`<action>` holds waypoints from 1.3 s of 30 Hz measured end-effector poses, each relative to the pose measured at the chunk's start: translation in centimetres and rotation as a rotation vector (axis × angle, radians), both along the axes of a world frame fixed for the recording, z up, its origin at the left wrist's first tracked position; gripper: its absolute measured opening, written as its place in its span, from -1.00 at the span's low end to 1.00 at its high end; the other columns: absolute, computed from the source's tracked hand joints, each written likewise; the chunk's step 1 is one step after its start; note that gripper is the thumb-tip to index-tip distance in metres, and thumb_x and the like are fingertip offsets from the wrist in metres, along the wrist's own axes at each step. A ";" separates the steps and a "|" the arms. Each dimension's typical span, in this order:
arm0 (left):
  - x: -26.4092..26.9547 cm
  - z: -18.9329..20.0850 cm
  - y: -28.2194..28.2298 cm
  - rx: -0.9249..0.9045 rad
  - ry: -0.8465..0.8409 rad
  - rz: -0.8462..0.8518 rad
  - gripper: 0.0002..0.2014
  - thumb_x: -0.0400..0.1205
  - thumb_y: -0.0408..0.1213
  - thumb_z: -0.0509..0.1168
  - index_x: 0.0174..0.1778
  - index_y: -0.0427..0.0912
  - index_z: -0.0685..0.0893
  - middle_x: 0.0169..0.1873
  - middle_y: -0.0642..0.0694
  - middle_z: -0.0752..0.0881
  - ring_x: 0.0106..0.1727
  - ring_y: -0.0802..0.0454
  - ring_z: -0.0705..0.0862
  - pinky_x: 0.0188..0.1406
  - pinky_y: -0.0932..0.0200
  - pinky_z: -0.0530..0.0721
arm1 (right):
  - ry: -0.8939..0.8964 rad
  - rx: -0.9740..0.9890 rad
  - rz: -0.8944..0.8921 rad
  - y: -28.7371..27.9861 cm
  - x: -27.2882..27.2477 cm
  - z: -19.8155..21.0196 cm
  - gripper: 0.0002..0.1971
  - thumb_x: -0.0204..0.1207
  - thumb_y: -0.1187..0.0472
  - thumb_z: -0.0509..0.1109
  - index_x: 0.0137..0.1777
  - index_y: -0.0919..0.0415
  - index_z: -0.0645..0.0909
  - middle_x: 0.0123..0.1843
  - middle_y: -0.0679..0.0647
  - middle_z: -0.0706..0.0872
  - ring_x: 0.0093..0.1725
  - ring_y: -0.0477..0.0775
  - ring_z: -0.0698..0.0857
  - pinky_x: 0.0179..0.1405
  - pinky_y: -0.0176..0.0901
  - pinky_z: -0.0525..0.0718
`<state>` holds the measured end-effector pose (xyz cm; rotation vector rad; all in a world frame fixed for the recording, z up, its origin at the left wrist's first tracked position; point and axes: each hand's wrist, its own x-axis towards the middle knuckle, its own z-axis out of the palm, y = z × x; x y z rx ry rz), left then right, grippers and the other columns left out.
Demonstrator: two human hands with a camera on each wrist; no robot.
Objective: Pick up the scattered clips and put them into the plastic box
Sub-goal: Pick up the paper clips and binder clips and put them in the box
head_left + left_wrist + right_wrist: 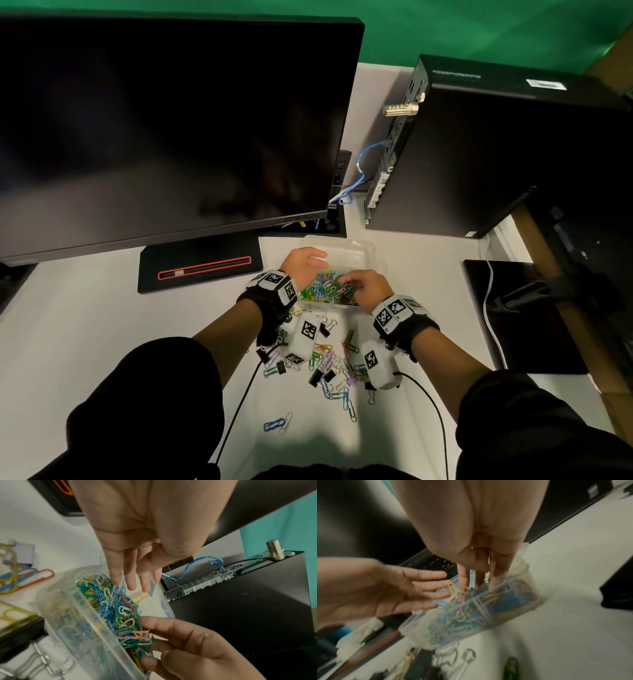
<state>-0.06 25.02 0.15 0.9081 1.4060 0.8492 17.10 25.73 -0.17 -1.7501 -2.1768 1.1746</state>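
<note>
A clear plastic box stands on the white desk, holding a heap of coloured paper clips. My left hand hovers over the box's far left side, fingers straight and spread, holding nothing. In the left wrist view a yellow clip lies just beyond the left hand. My right hand reaches into the box from the right, and its fingertips touch the heap beside a pink clip. Scattered paper clips and black binder clips lie on the desk in front of the box, between my forearms.
A large dark monitor and its stand base are behind and left of the box. A black computer tower with a blue cable stands at the back right. A black pad lies at the right.
</note>
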 end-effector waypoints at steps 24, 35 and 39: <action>-0.3 -1.1 -12.0 0.160 0.581 -0.552 -0.77 0.49 -0.32 0.39 0.06 -0.09 0.67 -0.20 0.09 0.55 -0.23 0.15 0.54 -0.29 0.42 0.49 | -0.099 0.145 0.196 -8.3 3.2 0.7 -0.82 0.38 0.39 0.33 -0.09 0.15 0.67 -0.10 0.04 0.57 -0.13 0.00 0.56 -0.13 -0.27 0.45; 3.8 -2.3 -14.9 0.163 0.840 -0.641 -0.67 0.51 -0.26 0.38 0.18 -0.14 0.55 0.19 -0.13 0.53 0.17 -0.09 0.60 0.12 0.12 0.54 | -0.031 0.046 0.128 -15.6 4.1 -2.3 -0.77 0.33 0.00 0.49 -0.09 0.06 0.61 -0.18 -0.05 0.54 -0.20 -0.04 0.55 -0.20 -0.26 0.51; 3.9 -2.4 -15.1 0.179 0.834 -0.615 -0.78 0.52 -0.30 0.38 0.07 -0.20 0.62 0.14 -0.14 0.58 0.14 -0.06 0.62 0.07 0.18 0.52 | -0.055 0.023 0.137 -16.4 4.6 -2.5 -0.52 0.27 -0.01 0.55 0.19 0.02 0.55 -0.01 -0.10 0.47 -0.06 -0.12 0.51 -0.02 -0.26 0.51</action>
